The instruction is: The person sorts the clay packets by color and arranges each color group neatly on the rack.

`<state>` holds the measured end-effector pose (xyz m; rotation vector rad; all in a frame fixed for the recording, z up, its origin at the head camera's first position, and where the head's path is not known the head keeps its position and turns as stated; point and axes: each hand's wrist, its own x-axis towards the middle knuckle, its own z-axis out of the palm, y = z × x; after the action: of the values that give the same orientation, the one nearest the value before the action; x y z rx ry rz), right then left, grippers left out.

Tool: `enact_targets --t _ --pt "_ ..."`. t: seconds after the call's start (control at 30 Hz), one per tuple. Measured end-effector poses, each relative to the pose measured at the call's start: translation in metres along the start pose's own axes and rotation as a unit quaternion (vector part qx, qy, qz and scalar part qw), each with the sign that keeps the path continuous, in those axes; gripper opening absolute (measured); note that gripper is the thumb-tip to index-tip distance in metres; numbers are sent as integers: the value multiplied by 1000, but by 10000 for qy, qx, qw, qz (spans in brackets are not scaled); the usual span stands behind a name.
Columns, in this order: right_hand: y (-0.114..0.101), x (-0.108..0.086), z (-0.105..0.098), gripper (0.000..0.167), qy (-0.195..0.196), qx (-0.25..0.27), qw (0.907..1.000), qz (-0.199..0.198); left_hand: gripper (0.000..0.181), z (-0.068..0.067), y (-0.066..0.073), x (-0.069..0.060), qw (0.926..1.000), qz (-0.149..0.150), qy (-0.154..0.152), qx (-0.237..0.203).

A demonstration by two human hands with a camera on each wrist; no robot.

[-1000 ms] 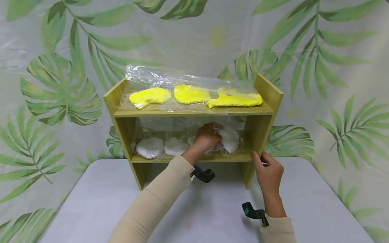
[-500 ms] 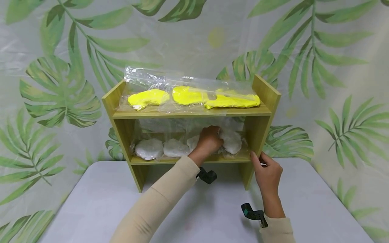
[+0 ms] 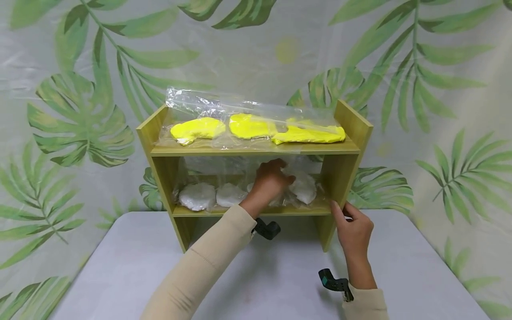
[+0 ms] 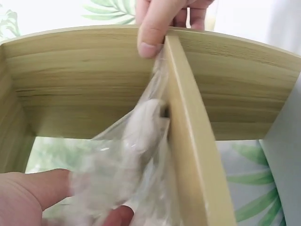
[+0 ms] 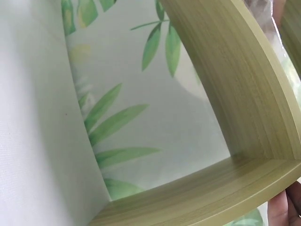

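Observation:
A small wooden shelf (image 3: 256, 152) stands on the table. My left hand (image 3: 269, 182) is inside its middle tier, thumb and fingers apart, at the rightmost clear plastic bag with a white lump (image 3: 303, 189). In the left wrist view, the thumb touches the blurred film of this bag (image 4: 141, 132), and a fingertip shows below. With thumb in front and fingers behind, my right hand (image 3: 354, 226) grips the shelf's right side panel (image 3: 340, 178); its thumb lies by the bag's corner. More bagged white lumps (image 3: 197, 196) sit to the left, one partly hidden by my left hand.
Clear bags with bright yellow lumps (image 3: 252, 126) lie along the top tier, their film hanging over the front edge. The white table (image 3: 240, 284) extends in front and to both sides. A leaf-patterned curtain (image 3: 248, 53) hangs behind. Black camera mounts (image 3: 267, 229) stick out from both wrists.
My left hand went right over the bag's top, then drew back left, its thumb and fingers spreading. The rightmost bag shifted slightly. My right hand kept its grip on the panel.

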<state>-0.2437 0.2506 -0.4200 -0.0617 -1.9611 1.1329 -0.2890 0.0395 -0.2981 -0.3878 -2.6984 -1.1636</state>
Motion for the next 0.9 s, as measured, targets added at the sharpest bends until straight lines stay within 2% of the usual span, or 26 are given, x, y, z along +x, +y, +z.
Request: enact_targets --t 0.27,0.47,0.6,0.67,0.8,0.9 --pt "1 4 -2 22 -28 16 10000 -6 44 -20 -6 -2 9994 207 262 85" --pt "2 3 -1 21 -35 -1 10000 -41 44 -39 -17 -10 9972 271 700 24" --pt "1 4 -2 21 -45 12 10000 -68 39 -50 -24 -23 9910 597 1195 132" --pt "0 6 -4 20 -58 2 10000 -72 37 -54 -27 -31 9880 734 1334 248" --pt "0 7 -6 21 -124 -76 9999 -52 34 -61 -32 -49 9877 824 1305 242" --pt "0 7 -8 21 -189 -122 9997 -16 28 -66 -38 -63 9873 979 1248 59"
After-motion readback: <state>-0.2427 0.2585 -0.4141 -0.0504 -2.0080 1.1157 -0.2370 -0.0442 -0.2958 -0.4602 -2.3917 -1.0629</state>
